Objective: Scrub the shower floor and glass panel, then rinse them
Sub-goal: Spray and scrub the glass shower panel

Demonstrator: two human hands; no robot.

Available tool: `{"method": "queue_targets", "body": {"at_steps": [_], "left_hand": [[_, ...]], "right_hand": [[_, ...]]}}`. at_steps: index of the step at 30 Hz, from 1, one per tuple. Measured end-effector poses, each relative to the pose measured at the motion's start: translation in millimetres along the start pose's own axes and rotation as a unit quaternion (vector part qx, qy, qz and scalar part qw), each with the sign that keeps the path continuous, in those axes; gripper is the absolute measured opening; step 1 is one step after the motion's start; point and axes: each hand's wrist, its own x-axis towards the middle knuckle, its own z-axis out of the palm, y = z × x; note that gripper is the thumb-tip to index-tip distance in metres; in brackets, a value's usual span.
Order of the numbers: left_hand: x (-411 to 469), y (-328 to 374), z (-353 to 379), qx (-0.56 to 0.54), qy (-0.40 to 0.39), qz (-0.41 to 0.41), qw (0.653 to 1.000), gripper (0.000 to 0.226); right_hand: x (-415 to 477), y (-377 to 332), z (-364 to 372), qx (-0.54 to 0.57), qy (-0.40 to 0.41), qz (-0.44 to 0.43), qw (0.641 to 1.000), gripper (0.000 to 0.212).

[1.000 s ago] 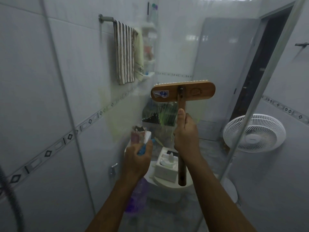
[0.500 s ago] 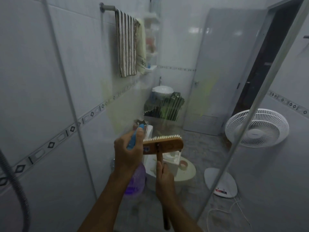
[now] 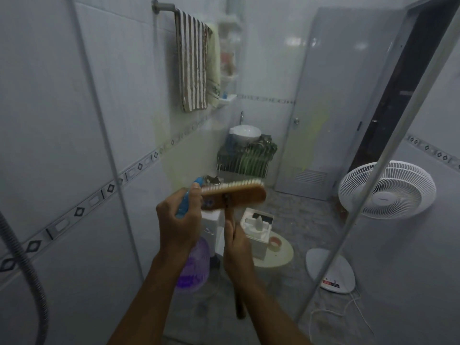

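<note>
My right hand [image 3: 237,247] grips the wooden handle of a scrub brush [image 3: 239,196], whose wide wooden head with pale bristles faces away, close to the glass panel [image 3: 286,135]. My left hand [image 3: 178,221] holds a purple spray bottle [image 3: 193,267] by its blue trigger top, right beside the brush head's left end. The glass panel stands in front of me, smeared with yellowish streaks, its metal frame edge [image 3: 373,175] slanting down on the right. The shower floor is out of sight below.
Behind the glass are a toilet with a white box [image 3: 257,229] on it, a small basin [image 3: 245,135], a striped towel [image 3: 193,63] on a rail, a white fan [image 3: 388,192] and a white scale [image 3: 331,270] on the floor. A shower hose [image 3: 27,267] hangs at left.
The brush has come down from upper chest height to beside the spray bottle. My left hand has risen toward the brush head, and my view has tilted down slightly.
</note>
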Motion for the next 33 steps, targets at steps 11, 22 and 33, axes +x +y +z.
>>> {"method": "queue_targets", "body": {"at_steps": [11, 22, 33], "left_hand": [[3.2, 5.0, 0.9, -0.005, -0.002, 0.004, 1.000, 0.057], [-3.7, 9.6, 14.4, -0.007, -0.040, -0.005, 0.999, 0.043], [0.3, 43.1, 86.1, -0.051, -0.159, 0.012, 0.986, 0.054]], "right_hand": [[37.3, -53.7, -8.5, 0.054, 0.027, -0.054, 0.997, 0.047], [-28.5, 21.2, -22.5, 0.024, 0.039, 0.053, 0.998, 0.049], [75.9, -192.8, -194.2, 0.089, 0.182, -0.136, 0.970, 0.045]]}}
